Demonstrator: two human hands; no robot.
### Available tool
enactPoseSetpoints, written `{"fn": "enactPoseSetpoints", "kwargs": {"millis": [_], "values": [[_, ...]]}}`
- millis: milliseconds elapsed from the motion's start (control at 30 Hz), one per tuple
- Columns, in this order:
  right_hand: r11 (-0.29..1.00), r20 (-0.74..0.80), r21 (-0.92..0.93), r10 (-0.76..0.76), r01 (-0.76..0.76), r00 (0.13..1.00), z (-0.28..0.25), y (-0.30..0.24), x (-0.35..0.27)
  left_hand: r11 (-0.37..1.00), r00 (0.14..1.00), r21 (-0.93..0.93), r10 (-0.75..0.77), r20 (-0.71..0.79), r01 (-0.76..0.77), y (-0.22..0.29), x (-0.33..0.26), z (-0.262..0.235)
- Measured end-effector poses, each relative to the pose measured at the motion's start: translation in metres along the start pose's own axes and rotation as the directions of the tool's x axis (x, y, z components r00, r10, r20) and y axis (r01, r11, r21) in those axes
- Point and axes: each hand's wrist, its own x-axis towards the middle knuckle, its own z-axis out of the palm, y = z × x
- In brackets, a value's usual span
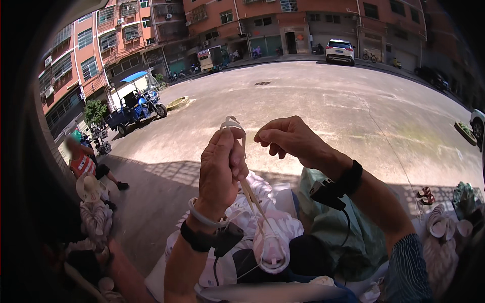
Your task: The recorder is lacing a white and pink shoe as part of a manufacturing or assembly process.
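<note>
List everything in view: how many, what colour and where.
Strap: 1, white, centre
Cords: count unclear, tan, hanging below strap
Pile: 1, pink-and-white, lower centre
Sack: 1, green, right of pile
Three-wheeler: 1, blue, left
Cars: at least 3, two white, one dark, right
Bicycle: 1, dark, upper right
Seated person: 1, orange vest, left
Hat: 1, pale, left
Buildings: several, orange-red, background
Wristbands: 2, black, one per wrist
Left hand: 1, bare, holding strap
Right hand: 1, bare, to its right
</note>
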Motion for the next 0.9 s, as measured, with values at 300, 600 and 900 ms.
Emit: {"fn": "enactPoseSetpoints", "kwargs": {"millis": [300,600,900], "values": [[0.892,0.098,-0.424,-0.128,0.158,0.987,0.033,-0.023,-0.017,0.931,0.964,0.277,0.262,-0.053,-0.238,-0.003,0.013,-0.015],[0.972,-0.055,0.088,-0.212,0.216,0.976,0.039,-0.019,-0.011,0.942,0.985,0.293,0.171,-0.001,-0.163,0.011,0.015,-0.005],[0.939,-0.130,0.104,-0.314,0.328,0.940,0.046,-0.046,0.004,0.928,0.968,0.276,0.243,0.070,-0.253,0.013,0.025,-0.011]]}}
